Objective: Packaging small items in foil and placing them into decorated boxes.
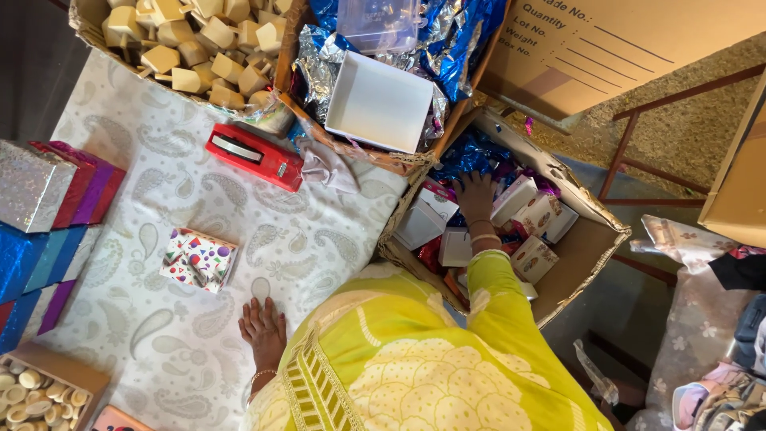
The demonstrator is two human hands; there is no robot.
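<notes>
My left hand [263, 331] lies flat with fingers spread on a white paisley cloth [159, 335], holding nothing. A small gift box wrapped in colourful geometric paper [198, 259] sits just up-left of it. My right hand [476, 195], in a yellow sleeve with bangles at the wrist, reaches into an open cardboard carton [594, 219]. Its fingers rest among small white and patterned boxes [536, 214] and blue foil wrapping [471, 152]. The fingertips are partly buried, so a grip cannot be made out.
A red tape dispenser [255, 156] lies on the cloth. Behind it stand a box of tan blocks [191, 48] and a basket with an open white box [379, 100] and foil. Glittery boxes [48, 199] are stacked at left. A tray of round pieces [32, 395] sits bottom left.
</notes>
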